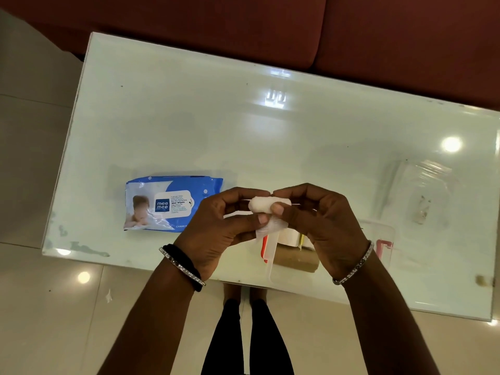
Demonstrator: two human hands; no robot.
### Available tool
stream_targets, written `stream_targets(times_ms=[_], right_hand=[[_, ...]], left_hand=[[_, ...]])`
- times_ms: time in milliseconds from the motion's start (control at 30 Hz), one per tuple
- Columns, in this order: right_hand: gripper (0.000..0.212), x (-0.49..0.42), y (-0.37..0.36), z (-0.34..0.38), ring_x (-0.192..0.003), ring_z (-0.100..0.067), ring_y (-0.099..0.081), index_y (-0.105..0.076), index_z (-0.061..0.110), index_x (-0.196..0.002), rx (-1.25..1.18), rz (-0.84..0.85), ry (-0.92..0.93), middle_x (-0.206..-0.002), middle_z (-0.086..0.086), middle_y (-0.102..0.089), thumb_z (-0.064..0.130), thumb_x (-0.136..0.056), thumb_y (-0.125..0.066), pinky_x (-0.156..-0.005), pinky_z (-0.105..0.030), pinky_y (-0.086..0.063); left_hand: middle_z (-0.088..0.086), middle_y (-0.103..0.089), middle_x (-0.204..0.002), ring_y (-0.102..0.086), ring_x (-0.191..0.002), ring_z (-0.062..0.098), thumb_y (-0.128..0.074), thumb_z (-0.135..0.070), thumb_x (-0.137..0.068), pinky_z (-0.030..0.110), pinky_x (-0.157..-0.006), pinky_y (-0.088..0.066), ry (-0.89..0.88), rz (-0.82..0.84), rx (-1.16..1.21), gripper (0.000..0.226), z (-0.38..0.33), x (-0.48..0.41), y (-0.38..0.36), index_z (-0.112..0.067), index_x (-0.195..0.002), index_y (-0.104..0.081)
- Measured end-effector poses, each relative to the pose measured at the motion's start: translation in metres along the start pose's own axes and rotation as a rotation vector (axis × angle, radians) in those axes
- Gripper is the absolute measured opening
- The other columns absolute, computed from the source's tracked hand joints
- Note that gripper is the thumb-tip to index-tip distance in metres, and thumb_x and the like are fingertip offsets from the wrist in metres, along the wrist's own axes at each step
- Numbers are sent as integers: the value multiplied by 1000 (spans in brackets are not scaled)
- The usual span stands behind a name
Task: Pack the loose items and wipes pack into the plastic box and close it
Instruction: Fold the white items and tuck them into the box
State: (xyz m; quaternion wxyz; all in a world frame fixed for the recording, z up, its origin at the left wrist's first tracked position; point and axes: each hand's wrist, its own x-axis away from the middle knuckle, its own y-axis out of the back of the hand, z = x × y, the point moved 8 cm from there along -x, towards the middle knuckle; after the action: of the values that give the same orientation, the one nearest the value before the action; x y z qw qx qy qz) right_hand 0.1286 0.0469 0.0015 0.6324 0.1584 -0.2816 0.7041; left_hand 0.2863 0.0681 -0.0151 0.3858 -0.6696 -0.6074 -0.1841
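Note:
Both hands hold a small white gauze roll [262,205] above the table's near edge, with a loose strip of gauze hanging below it. My left hand [216,228] pinches its left end and my right hand [322,223] its right end. A blue and white wet wipes pack [167,204] lies flat on the table just left of my left hand. Under my hands stands the clear plastic box [378,253], holding a brown roll [296,262], a white packet and red-orange items. A clear lid [422,190] lies on the table to the right.
The glossy white glass table [243,131] stands in front of a dark red sofa [351,36]. Pale floor tiles surround it, and my legs show below the near edge.

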Motion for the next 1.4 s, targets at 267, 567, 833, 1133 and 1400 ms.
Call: stream_targets(times_ms=[267,567,833,1133,1400], right_hand=[[32,1,-1,-6,-95,-33,-73,-77,3,-96,-58,4,-37,-99,-17,-76,20,-69,-79,-84,-41,-60],[37,0,8,-13,-83,-27,-73,-76,4,-99,38,-43,-73,-93,-23,-73,15,-64,-80,-77,-38,-62],[38,2,8,-16,-95,-31,-74,-76,4,-101,-55,-20,-91,-101,-18,-75,20,-67,-80,-80,-38,-61],[33,-1,7,-15,-92,-27,-74,-76,4,-97,12,11,-72,-100,-13,-77,11,-65,-79,-80,-36,-60],[37,-1,9,-22,-90,-29,-74,-74,9,-104,-55,-31,-188,-101,-15,-76,26,-71,-77,-69,-36,-60]], left_hand=[[11,-73,-108,-71,-99,26,-74,-22,-69,38,-80,-60,20,-44,-23,39,3,-1,2,-17,-108,-72],[10,-74,-108,-72,-98,24,-76,-14,-68,30,-74,-60,17,-36,35,46,7,-2,0,-15,-114,-69],[7,-75,-105,-72,-97,22,-73,-14,-76,25,-73,-59,28,-32,22,33,13,-3,0,-13,-109,-72],[11,-74,-106,-73,-95,24,-71,-29,-69,32,-74,-61,92,-40,51,48,13,-5,-5,-13,-114,-68],[9,-72,-109,-73,-96,23,-72,-15,-75,30,-73,-60,43,-15,-1,34,14,-8,-1,-13,-110,-71]])
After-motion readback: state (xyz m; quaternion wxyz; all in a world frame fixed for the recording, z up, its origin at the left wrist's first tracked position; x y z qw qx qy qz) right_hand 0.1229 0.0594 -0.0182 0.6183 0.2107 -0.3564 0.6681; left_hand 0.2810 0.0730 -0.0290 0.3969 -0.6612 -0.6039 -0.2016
